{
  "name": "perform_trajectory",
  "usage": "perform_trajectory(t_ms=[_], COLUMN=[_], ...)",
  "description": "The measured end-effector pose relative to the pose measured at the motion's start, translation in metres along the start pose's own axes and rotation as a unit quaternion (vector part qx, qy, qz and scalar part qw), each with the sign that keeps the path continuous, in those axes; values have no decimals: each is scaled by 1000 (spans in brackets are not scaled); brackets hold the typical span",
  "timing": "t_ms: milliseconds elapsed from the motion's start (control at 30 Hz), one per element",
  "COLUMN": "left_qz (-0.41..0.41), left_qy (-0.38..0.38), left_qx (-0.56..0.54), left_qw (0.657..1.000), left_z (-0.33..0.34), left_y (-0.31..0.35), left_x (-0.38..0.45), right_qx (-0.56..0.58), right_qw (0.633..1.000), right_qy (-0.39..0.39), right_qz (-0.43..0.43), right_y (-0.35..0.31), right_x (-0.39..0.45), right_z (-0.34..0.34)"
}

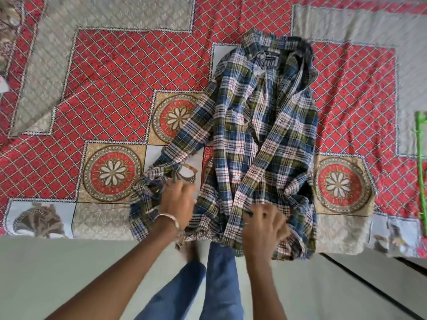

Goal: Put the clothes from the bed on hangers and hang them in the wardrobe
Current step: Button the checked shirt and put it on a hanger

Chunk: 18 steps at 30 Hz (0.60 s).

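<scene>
Down at the bed (111, 72), covered by a red, grey and gold patterned spread, we stood on the pale floor (57, 262) in blue jeans (219, 273), reaching out with both arms. Furthest left among what we handled, one sleeve of the plaid shirt (261, 125) trailed toward the near edge of the mattress, its cuff bunched up. Our left hand (178, 202), a thin bangle (167, 218) on its wrist, sat just beside that bunched cuff with fingers curled at the cloth; motion blur kept us from telling whether that grip was truly clamped on the fabric. Rightward, the shirt body lay front up on the spread, collar pointing away from us and hem spilling over the bed's near edge. Our right hand (263, 227) rested on the hem, fingers bent and pinching the plaid fabric. At the far right edge of the bed lay a green hanger (421, 158), well apart from the shirt and only partly in view.
</scene>
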<state>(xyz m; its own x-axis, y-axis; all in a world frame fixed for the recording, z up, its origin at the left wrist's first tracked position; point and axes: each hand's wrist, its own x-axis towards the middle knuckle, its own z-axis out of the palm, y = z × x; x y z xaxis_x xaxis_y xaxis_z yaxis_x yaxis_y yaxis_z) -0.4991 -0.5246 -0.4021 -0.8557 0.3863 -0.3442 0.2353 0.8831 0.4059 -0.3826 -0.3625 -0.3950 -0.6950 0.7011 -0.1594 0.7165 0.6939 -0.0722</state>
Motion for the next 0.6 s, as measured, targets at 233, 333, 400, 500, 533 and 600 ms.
perform_trajectory(t_ms=[233, 333, 400, 500, 533, 600], left_qz=[-122, -115, -191, -335, -377, -438], left_qy=[-157, -127, -79, -22, -14, -6], left_qx=[97, 92, -9, -38, -29, 4], left_qw=[975, 981, 978, 941, 925, 899], left_z=[47, 43, 38, 27, 26, 23], left_y=[24, 17, 3, -25, -34, -36], left_x=[12, 15, 10, 8, 9, 10], right_qx=[62, 270, 354, 495, 531, 559], right_qw=[973, 931, 906, 834, 813, 798], right_qy=[-214, -161, -84, -39, -46, -99], right_qz=[66, 188, 218, 241, 236, 203], right_y=[-6, 30, 61, 89, 93, 92], right_x=[9, 24, 25, 14, 10, 7], right_z=[17, 18, 11, 2, -1, -4])
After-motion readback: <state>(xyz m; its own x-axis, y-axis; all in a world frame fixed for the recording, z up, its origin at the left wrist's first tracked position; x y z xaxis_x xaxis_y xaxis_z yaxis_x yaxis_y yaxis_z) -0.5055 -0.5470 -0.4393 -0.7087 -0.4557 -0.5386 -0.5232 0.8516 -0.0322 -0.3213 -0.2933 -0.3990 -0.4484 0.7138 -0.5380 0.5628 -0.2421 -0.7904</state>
